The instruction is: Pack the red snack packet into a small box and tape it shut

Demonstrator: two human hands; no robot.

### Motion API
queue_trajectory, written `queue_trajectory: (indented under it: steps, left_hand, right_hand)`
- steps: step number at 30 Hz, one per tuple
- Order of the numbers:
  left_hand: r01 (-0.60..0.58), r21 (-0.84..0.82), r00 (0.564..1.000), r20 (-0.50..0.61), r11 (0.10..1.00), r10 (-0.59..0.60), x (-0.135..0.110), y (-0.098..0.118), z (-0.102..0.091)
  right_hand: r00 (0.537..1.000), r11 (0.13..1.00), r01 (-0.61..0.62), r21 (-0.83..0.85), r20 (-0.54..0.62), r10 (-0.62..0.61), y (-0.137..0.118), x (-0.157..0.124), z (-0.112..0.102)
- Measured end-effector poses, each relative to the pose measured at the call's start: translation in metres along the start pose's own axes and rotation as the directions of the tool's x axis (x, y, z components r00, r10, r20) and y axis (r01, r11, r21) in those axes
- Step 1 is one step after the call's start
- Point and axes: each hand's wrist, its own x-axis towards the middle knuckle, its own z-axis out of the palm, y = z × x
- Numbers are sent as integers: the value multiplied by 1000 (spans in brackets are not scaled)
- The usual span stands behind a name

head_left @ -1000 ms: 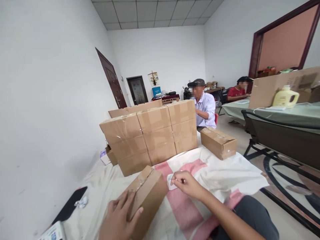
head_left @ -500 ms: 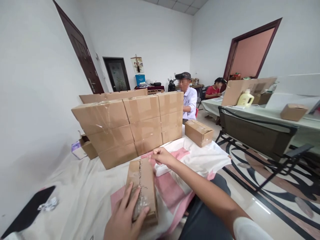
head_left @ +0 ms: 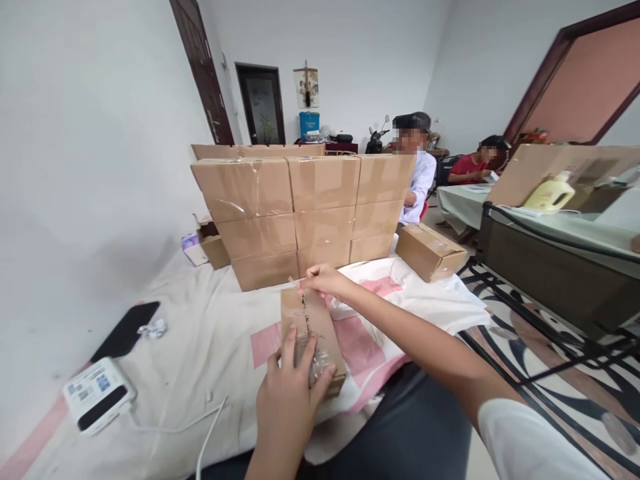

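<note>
A small cardboard box (head_left: 319, 325) lies on the cloth-covered surface (head_left: 200, 353) in front of me, a taped seam running along its top. My left hand (head_left: 293, 393) presses down on its near end, fingers spread over crumpled clear tape. My right hand (head_left: 324, 279) pinches something small at the box's far end, at the head of the seam; I cannot make out what it is. Behind the box rises a stacked wall of sealed cardboard boxes (head_left: 305, 207).
A single box (head_left: 430, 250) sits to the right of the stack. A black phone (head_left: 125, 339), a white device (head_left: 97, 393) and a cable (head_left: 210, 427) lie at the left. Two people sit behind the stack. A dark folding cot (head_left: 555, 267) and table with a detergent bottle (head_left: 550, 193) stand right.
The box has turned to lie flat with its seam up and pointing away from me. My right hand came from the cloth to the box's far end. My left hand stayed on the near end.
</note>
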Motion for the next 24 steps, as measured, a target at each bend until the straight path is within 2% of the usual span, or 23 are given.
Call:
queue_trajectory:
  steps: [6,14,19,24]
  left_hand:
    - [47,-30,998,46,998,-46,-1,-3,-1]
    - [62,-31,998,6,998,-62,0,2,-2]
    - [72,-1,997,-15,997,-72,-1,6,-4]
    - [74,6,997,-16,997,-74,-2,5,-4]
  right_hand:
    - [997,990,-71,-124,10,72,-6,1,17]
    - [995,935,-98,-342,-50,86,-12,8,22]
    - [995,873,-86,-480,-78,56,-12,9,27]
    - [997,769,-73,-635,-67,40,-19,9,29]
